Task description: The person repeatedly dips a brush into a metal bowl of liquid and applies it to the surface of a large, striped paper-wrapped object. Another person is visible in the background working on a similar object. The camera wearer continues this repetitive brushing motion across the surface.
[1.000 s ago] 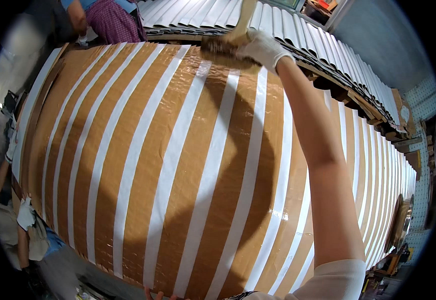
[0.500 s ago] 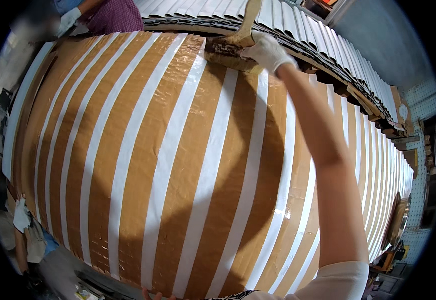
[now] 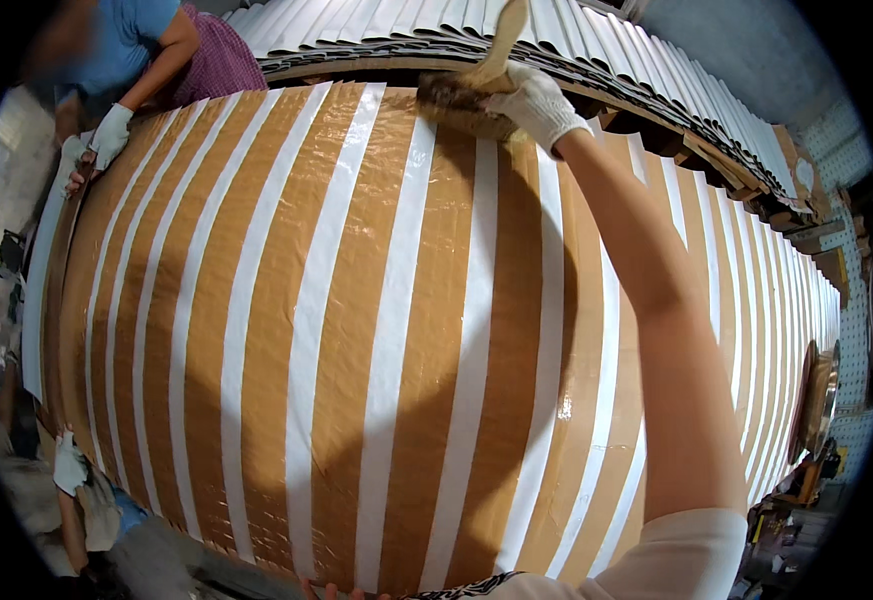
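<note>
no legible text, labels, numbers, signs

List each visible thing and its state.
Striped surface: glossy in patches
Brush: handle up, bristles down, far edge
Right hand: gloved, gripping brush
Left hand: mostly out of frame
White ridged sheets: stacked
Co-worker's upper-left hands: gloved, at surface's left end

- Brown-and-white striped sheets — glossy, spread wide, hiding the surface beneath
- Brush at their far edge
- Round vessel — near the right end
</note>
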`<state>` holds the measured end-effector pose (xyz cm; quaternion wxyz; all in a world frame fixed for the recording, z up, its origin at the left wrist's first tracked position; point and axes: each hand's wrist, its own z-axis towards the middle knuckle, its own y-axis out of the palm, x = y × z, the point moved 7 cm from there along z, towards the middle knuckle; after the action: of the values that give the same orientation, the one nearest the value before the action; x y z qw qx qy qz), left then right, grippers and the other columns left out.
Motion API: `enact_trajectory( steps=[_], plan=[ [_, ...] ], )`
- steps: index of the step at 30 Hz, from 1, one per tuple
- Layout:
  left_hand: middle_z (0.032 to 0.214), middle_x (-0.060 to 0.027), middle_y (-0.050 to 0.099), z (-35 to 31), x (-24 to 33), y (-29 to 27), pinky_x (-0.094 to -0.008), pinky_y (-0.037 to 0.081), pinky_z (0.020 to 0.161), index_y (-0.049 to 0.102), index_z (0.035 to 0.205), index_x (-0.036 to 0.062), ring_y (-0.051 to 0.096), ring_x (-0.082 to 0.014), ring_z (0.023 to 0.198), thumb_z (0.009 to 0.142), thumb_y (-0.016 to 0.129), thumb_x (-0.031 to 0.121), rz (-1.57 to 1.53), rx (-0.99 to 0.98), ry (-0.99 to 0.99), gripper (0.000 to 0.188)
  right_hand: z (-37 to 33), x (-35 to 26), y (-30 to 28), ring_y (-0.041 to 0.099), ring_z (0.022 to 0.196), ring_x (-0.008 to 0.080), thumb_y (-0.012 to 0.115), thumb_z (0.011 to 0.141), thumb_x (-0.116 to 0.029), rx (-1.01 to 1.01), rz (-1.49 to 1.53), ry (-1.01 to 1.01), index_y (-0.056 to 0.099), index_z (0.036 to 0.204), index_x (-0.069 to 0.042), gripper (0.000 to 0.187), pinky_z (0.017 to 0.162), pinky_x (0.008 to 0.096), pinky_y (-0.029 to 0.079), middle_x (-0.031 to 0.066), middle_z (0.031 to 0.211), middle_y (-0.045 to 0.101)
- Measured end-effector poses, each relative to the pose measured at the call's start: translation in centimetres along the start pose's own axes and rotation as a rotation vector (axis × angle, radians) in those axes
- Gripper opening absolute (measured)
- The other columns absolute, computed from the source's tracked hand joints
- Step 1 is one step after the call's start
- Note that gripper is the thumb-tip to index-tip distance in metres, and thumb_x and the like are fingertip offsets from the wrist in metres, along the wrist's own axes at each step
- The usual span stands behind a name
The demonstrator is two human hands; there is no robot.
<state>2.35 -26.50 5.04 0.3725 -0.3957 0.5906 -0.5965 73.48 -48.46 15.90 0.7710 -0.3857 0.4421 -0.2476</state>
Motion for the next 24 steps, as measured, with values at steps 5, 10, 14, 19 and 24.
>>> enact_trajectory(
  steps=[5,10,14,19,24],
  plan=[
    [0.158,-0.0070,0.030,-1.8,0.8,-0.2,-0.0794,0.025,0.111,0.052,0.147,0.0401,0.023,-0.0423,0.147,0.095,0.062,0.054,0.009,-0.015,-0.031,0.055,0.9,-2.3,-1.3,0.069,0.095,0.0368,0.075,0.089,-0.032,0.244,-0.231,0.036,0.068,0.115,-0.005,0.039,0.086,0.0438,0.053,0.0199,0.103,0.072],
    [0.157,-0.0071,0.029,-3.4,1.1,-0.5,-0.0784,0.030,0.109,0.052,0.147,0.0410,0.022,-0.0410,0.146,0.095,0.067,0.050,0.033,0.087,-0.015,0.055,-3.7,-9.1,2.3,0.069,0.096,0.0375,0.072,0.088,-0.034,0.084,-0.286,-0.187,0.072,0.098,-0.006,0.030,0.082,0.0449,0.056,0.0228,0.095,0.071],
    [0.155,-0.0057,0.030,-2.0,0.4,-0.3,-0.0784,0.028,0.111,0.055,0.142,0.0429,0.024,-0.0384,0.145,0.098,0.062,0.043,0.047,0.213,0.001,0.044,-15.7,-18.1,4.8,0.070,0.077,0.0349,0.062,0.088,-0.013,0.039,-0.055,-0.235,0.060,0.106,-0.012,0.018,0.066,0.0502,0.054,0.0149,0.086,0.067],
    [0.152,-0.0055,0.034,-1.9,0.5,0.1,-0.0774,0.026,0.114,0.062,0.137,0.0400,0.028,-0.0372,0.142,0.097,0.061,0.041,0.029,0.352,-0.018,0.040,-33.3,-32.0,4.0,0.072,0.080,0.0262,0.057,0.091,-0.010,-0.352,0.100,-0.557,0.060,0.127,-0.015,0.036,0.063,0.0396,0.057,0.0060,0.095,0.071],
    [0.143,-0.0045,0.039,-0.7,0.2,-1.8,-0.0730,0.033,0.112,0.063,0.137,0.0360,0.033,-0.0346,0.137,0.093,0.062,0.029,-0.026,0.419,-0.036,0.045,-32.1,-27.0,4.7,0.069,0.076,0.0314,0.068,0.090,-0.022,-0.357,0.035,-0.360,0.065,0.096,-0.005,0.018,0.065,0.0402,0.057,0.0157,0.084,0.068]
  ],
)
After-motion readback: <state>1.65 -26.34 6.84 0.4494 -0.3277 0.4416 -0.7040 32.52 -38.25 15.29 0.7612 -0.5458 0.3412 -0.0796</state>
